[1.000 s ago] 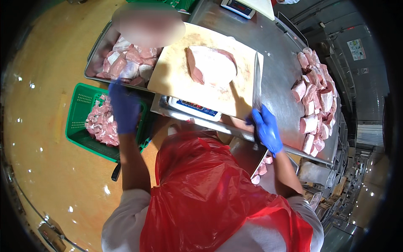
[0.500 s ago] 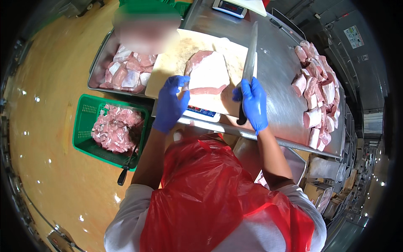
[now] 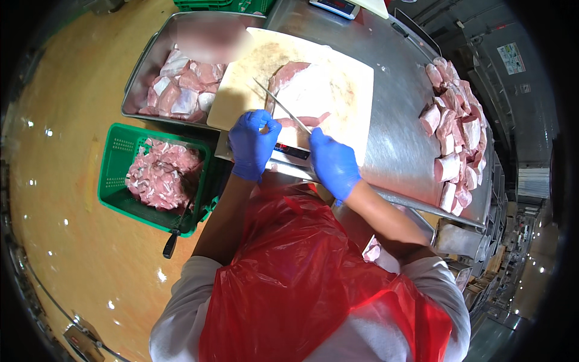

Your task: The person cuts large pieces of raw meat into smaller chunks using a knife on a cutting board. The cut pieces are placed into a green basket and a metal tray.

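Observation:
A slab of raw meat [image 3: 300,87], pale on top with a pinkish-red edge, lies on the cutting board [image 3: 353,75]. My right hand [image 3: 335,164], in a blue glove, is closed around the handle of a long knife [image 3: 282,106]. Its blade slants up and left across the near part of the slab, above a reddish strip at the near edge. My left hand [image 3: 253,143], also gloved, has its fingers curled in beside the slab's near left corner. Whatever those fingers may hold cannot be made out.
Meat chunks fill a metal tub [image 3: 134,90] at the far left. Nearer, a green basket [image 3: 111,181] holds meat trimmings, with a black-handled tool [image 3: 171,244] over its rim. A digital scale [image 3: 292,151] sits at the board's near edge. Cut meat pieces [image 3: 455,133] are heaped on the metal table's right.
My right hand has come left and swung the knife from upright beside the board to slanting across the slab. My left hand's fingers have curled in.

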A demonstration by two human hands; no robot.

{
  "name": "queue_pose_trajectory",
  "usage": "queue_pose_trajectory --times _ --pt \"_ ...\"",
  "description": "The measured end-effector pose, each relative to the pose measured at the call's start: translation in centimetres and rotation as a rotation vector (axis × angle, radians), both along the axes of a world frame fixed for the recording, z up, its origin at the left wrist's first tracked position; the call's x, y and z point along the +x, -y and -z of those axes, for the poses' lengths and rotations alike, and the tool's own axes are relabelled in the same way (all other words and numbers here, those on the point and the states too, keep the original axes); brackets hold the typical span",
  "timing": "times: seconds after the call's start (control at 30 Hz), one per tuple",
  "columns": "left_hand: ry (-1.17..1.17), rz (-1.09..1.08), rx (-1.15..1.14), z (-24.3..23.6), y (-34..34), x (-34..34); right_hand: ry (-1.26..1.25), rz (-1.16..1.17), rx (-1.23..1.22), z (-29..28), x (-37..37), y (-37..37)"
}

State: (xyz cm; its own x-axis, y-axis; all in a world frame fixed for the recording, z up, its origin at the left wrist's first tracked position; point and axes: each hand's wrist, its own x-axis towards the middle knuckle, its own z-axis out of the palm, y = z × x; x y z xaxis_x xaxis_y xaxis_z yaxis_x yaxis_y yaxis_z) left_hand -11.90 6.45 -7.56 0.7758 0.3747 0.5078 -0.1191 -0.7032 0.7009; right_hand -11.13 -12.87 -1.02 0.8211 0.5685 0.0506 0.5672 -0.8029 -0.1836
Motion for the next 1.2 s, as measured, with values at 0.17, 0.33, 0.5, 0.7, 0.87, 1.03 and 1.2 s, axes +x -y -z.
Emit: queue_pose_trajectory --times 0.17,0.33,0.5,0.7,0.87,1.03,1.2 --pt "-0.024 -0.008 -0.056 -0.3 -0.2 -0.5 -0.134 -0.068 -0.369 -2.4 -1.8 8.4" --pt "-0.049 -0.06 -0.388 -0.7 -1.7 -0.9 -0.129 -0.063 -0.318 -6.3 -2.8 10.9" --pt "-0.039 0.054 -0.384 -5.1 2.6 -0.8 -0.063 0.034 0.06 -4.3 -2.6 4.5" --pt "0.105 -0.008 -0.436 -1.0 2.2 0.5 -0.019 0.065 0.186 -2.2 0.3 -2.9" --pt "0.051 -0.032 -0.56 -0.9 2.3 0.2 -0.053 -0.003 -0.01 0.2 0.6 -2.1" --pt "-0.01 -0.145 -0.473 -1.2 -1.0 -0.3 -0.152 -0.027 -0.443 -1.7 -2.0 6.6" --pt "-0.168 -0.02 -0.623 -1.4 -3.9 -1.8 -0.14 -0.021 -0.422 -5.7 -3.2 8.1"
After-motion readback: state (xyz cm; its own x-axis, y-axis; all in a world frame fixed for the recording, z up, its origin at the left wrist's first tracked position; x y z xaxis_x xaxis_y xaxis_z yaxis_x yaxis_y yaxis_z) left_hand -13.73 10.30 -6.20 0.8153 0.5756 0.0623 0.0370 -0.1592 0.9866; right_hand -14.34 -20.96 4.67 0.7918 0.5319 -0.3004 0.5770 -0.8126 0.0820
